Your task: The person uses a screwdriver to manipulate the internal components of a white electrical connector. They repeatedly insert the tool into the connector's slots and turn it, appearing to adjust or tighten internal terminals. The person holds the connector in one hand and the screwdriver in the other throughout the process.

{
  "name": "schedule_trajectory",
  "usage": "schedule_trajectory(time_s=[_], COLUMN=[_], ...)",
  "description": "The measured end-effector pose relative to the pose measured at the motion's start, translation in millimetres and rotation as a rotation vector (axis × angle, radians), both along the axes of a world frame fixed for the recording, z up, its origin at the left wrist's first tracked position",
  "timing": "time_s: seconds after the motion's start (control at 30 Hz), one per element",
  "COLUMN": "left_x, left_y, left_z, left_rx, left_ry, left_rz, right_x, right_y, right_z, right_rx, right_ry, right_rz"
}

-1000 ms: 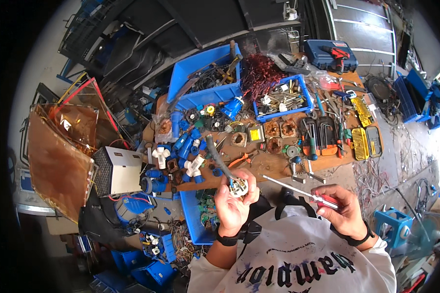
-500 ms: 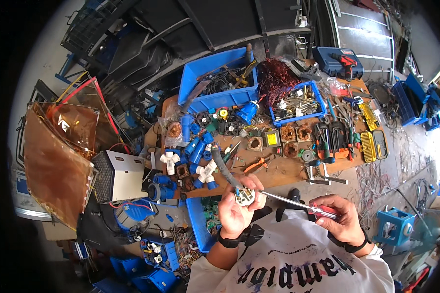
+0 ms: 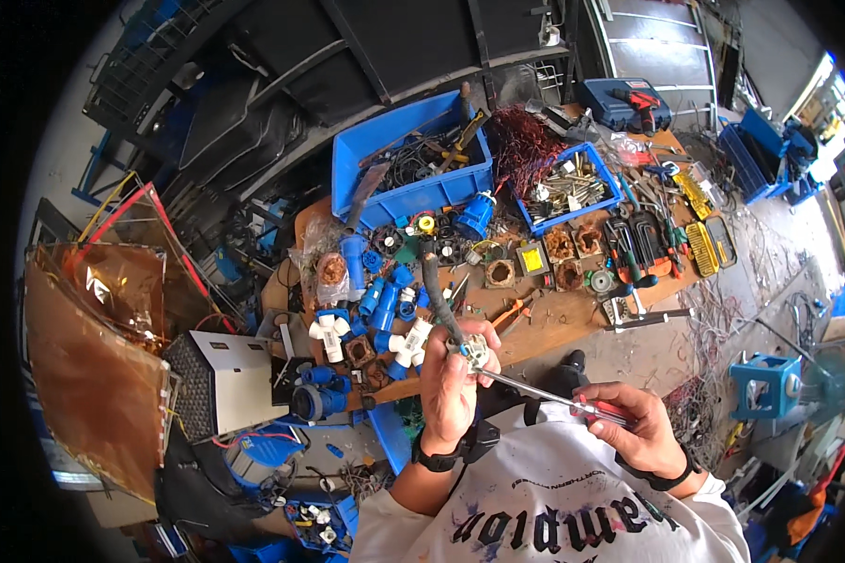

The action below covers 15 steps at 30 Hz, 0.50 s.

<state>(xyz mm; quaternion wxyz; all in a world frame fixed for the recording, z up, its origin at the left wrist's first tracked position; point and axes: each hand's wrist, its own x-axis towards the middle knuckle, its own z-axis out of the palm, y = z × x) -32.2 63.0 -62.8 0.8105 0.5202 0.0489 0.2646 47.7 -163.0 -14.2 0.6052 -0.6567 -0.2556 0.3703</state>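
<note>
My left hand [image 3: 449, 403] grips a small pale connector [image 3: 475, 353] with a thick dark cable [image 3: 438, 300] rising from it toward the workbench [image 3: 535, 342]. My right hand [image 3: 634, 436] is closed round the red handle of a screwdriver [image 3: 545, 397], whose long metal shaft reaches left to the lower edge of the connector; exact tip contact is hard to make out. Just beyond my left hand lie blue plastic fittings [image 3: 385, 305] and white branched fittings [image 3: 330, 340]. Orange-handled pliers [image 3: 516, 310] lie on the bench to the right of the cable.
A blue bin [image 3: 413, 202] of cables and a blue tray [image 3: 573, 225] of metal parts stand at the back, with a drill [image 3: 644, 108] on its case. Hand tools [image 3: 643, 253] line the right. A copper-coloured panel [image 3: 94, 375] and a perforated box [image 3: 235, 375] stand left.
My right hand and screwdriver have moved left, bringing the shaft to the connector. The connector in my left hand has tilted and is less face-on. The view has also shifted slightly.
</note>
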Motion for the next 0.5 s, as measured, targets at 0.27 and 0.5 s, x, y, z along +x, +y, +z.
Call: schedule_trajectory(time_s=[0.27, 0.5], left_x=[-16, -20], left_y=[20, 33], left_z=[6, 7], left_rx=[0.126, 0.388], left_ry=[0.015, 0.024], left_rz=[0.003, 0.056], right_x=[-22, -21], right_y=[17, 18], right_z=[8, 8], right_rx=[-0.02, -0.084], right_ry=[0.035, 0.009], right_rz=[-0.047, -0.023])
